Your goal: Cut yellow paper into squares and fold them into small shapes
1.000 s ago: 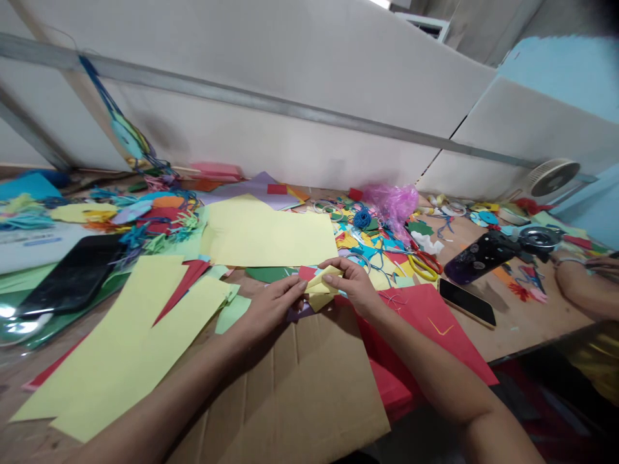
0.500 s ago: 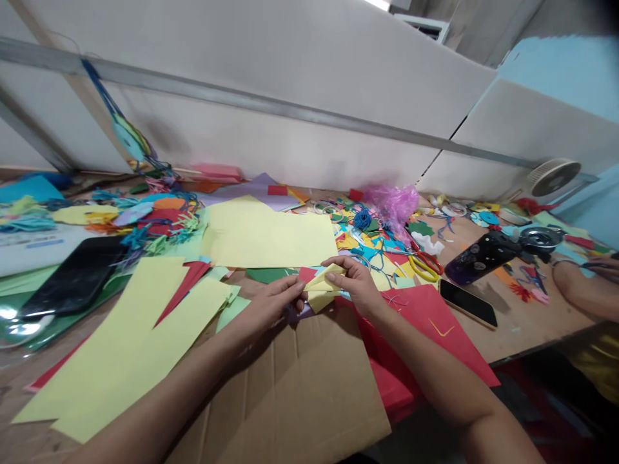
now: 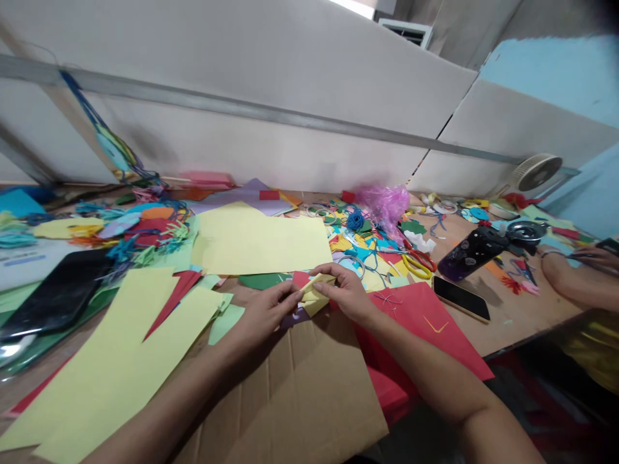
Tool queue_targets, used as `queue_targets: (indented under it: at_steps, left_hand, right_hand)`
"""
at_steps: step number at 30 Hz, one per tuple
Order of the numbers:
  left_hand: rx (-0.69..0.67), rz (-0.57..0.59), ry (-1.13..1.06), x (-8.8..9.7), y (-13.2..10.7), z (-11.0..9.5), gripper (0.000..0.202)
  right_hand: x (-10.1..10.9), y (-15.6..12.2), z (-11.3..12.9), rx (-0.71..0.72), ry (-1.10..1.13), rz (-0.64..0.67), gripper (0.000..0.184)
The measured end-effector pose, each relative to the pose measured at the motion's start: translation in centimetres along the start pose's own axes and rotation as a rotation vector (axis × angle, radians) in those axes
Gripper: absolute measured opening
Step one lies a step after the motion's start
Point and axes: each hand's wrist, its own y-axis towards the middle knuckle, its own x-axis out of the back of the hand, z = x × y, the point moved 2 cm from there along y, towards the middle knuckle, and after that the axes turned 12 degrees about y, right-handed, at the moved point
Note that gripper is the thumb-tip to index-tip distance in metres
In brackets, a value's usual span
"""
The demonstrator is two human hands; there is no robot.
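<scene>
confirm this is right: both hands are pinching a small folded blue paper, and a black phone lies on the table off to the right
Not quite. The folded paper is yellow, not blue. The head view shows the left hand and the right hand pinching it between them, and the black phone does lie on the table off to the right.

Folded paper (image 3: 315,294) lies above cardboard (image 3: 300,393), scissors (image 3: 416,263) to its right.

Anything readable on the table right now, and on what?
White sheet at far left: blue print, too blurred to read.
Dark bottle: pale marks, too small to read.
Yellow paper held by left hand and right hand: no print visible.
</scene>
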Motion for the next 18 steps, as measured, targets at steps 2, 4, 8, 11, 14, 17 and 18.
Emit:
queue_targets:
  at_steps: [2,4,8,11,14,17,18]
  left_hand:
    - [0.026,-0.011,-0.002,-0.14,-0.08,0.08,0.038]
    - [0.037,-0.036,0.009,-0.19,-0.19,0.07,0.039]
    - [0.026,-0.068,0.089,-0.17,-0.39,-0.05,0.039]
    - [-0.008,-0.048,0.164,-0.23,-0.40,-0.07,0.038]
    - [-0.029,-0.030,0.210,-0.22,-0.26,-0.16,0.038]
    - [-0.046,-0.047,0.194,-0.02,-0.09,-0.55,0.037]
    - [-0.047,-0.056,0.179,0.07,-0.07,-0.72,0.037]
  right_hand:
    - [-0.24,-0.13,0.05,-0.019,0.062,-0.015,0.033]
    - [-0.43,-0.19,0.03,-0.068,0.155,-0.029,0.041]
    - [-0.63,-0.20,-0.30,-0.180,0.227,-0.025,0.043]
    - [-0.50,-0.15,-0.50,-0.199,0.183,-0.049,0.038]
    - [-0.39,-0.03,-0.34,-0.154,0.155,-0.085,0.033]
    - [-0.41,0.17,-0.06,-0.122,0.164,-0.099,0.029]
    - [-0.36,0.27,0.04,-0.112,0.167,-0.109,0.028]
